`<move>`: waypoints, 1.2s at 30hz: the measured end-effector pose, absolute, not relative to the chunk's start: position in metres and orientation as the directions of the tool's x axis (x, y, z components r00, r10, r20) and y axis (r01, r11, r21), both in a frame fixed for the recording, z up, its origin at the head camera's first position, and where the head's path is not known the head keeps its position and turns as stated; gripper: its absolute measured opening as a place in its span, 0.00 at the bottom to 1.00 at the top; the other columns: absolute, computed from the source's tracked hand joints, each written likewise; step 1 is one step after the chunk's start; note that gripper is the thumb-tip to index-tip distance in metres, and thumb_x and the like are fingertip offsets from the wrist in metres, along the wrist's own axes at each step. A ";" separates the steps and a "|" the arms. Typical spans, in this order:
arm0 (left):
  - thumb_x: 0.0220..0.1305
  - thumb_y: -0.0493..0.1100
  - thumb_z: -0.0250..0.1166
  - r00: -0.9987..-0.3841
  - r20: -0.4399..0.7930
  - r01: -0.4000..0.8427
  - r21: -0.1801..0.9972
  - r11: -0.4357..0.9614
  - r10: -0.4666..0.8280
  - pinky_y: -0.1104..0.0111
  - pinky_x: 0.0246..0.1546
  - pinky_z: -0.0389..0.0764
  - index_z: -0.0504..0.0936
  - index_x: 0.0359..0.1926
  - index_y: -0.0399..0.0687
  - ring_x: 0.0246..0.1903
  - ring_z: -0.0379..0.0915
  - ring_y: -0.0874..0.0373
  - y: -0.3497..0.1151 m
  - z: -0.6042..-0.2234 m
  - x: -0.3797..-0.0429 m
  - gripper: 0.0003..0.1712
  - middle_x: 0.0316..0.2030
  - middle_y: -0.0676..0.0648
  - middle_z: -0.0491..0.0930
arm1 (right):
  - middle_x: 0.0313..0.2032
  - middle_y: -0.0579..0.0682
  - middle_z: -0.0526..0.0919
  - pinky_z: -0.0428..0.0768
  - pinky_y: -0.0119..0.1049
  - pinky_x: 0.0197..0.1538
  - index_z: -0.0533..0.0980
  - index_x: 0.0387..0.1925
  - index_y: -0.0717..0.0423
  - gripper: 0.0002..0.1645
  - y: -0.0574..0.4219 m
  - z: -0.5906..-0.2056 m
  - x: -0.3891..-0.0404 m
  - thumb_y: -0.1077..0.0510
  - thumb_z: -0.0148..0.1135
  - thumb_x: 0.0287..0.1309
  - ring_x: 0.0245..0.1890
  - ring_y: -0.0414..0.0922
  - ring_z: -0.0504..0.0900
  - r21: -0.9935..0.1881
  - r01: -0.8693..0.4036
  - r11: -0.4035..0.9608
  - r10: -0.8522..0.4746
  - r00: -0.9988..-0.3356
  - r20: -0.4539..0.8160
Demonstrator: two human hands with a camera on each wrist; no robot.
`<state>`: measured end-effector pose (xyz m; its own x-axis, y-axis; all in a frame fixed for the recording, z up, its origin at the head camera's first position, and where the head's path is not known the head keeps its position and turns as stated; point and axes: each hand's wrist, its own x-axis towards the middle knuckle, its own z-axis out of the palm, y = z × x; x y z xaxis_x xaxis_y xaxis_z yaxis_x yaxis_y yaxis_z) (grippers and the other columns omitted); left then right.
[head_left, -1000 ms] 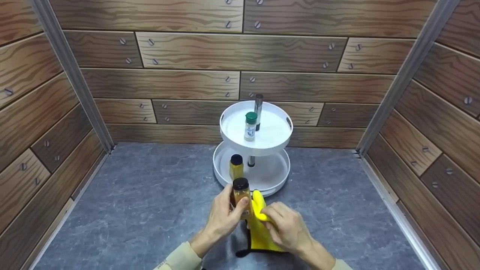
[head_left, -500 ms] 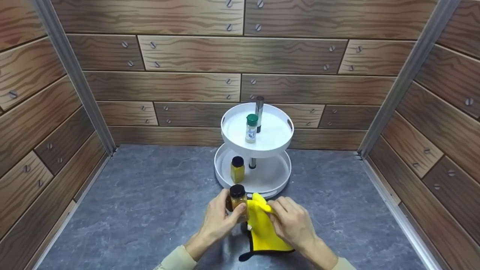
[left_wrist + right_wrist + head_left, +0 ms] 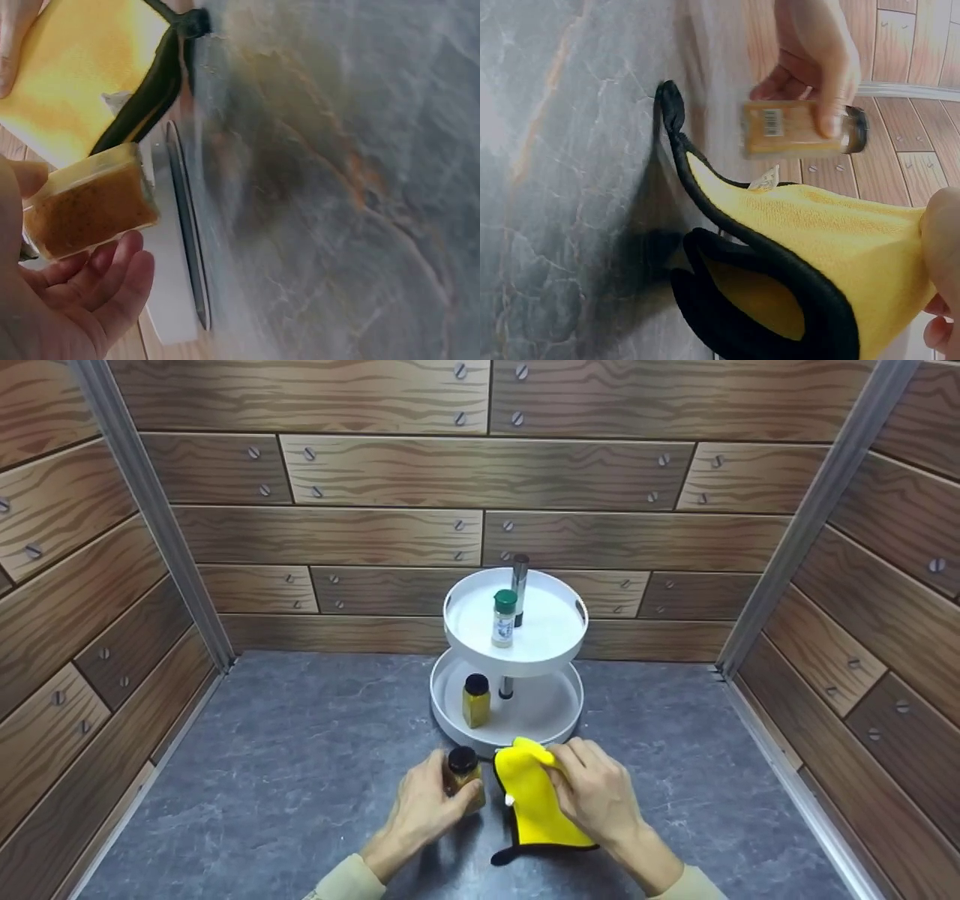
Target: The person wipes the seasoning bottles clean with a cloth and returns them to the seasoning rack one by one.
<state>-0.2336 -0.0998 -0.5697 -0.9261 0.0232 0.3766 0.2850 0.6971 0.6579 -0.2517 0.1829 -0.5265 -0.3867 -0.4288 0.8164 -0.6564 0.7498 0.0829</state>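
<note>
My left hand (image 3: 426, 802) grips a square spice jar (image 3: 465, 780) with a black lid, in front of the white two-tier stand. In the left wrist view the jar (image 3: 97, 202) shows orange-brown powder with dark specks. The right wrist view shows a barcode label on its side. My right hand (image 3: 596, 787) pinches the top of a yellow cloth (image 3: 536, 802) with black edging. The cloth hangs to the right of the jar, apart from it, with a black loop (image 3: 671, 109) at one corner.
The white two-tier stand (image 3: 450, 735) stands behind the hands. A black-lidded jar (image 3: 476, 705) of yellow powder is on its lower tier. A green-capped shaker (image 3: 504, 622) stands on the upper tier near the central pole. Wood-print walls (image 3: 375, 532) enclose the grey marbled surface (image 3: 300, 750).
My left hand has moved the jar left and toward me, away from the cloth. My right hand has shifted slightly right, and more of the cloth shows, hanging down.
</note>
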 end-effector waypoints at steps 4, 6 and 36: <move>0.61 0.59 0.80 -0.929 0.370 0.271 0.641 0.718 0.020 0.67 0.34 0.80 0.80 0.42 0.52 0.31 0.77 0.62 -0.101 -0.575 -0.233 0.23 0.32 0.53 0.84 | 0.32 0.45 0.80 0.80 0.34 0.29 0.87 0.44 0.52 0.12 0.186 -0.525 -0.253 0.60 0.79 0.60 0.28 0.42 0.75 0.078 -0.654 0.752 -0.426 -0.394 0.814; 0.60 0.59 0.81 -0.930 0.367 0.261 0.638 0.724 0.011 0.66 0.34 0.81 0.80 0.41 0.52 0.31 0.78 0.61 -0.101 -0.578 -0.232 0.23 0.32 0.53 0.84 | 0.32 0.44 0.81 0.80 0.35 0.29 0.87 0.44 0.52 0.12 0.187 -0.525 -0.253 0.60 0.80 0.59 0.29 0.42 0.76 0.075 -0.651 0.755 -0.424 -0.398 0.813; 0.57 0.58 0.85 -0.894 0.239 0.444 0.370 0.816 0.378 0.47 0.58 0.88 0.73 0.74 0.48 0.56 0.80 0.46 -0.125 -0.574 -0.253 0.50 0.56 0.44 0.81 | 0.33 0.44 0.84 0.82 0.33 0.30 0.87 0.45 0.51 0.17 0.195 -0.525 -0.249 0.59 0.86 0.55 0.30 0.41 0.79 0.040 -0.651 0.758 -0.443 -0.469 0.764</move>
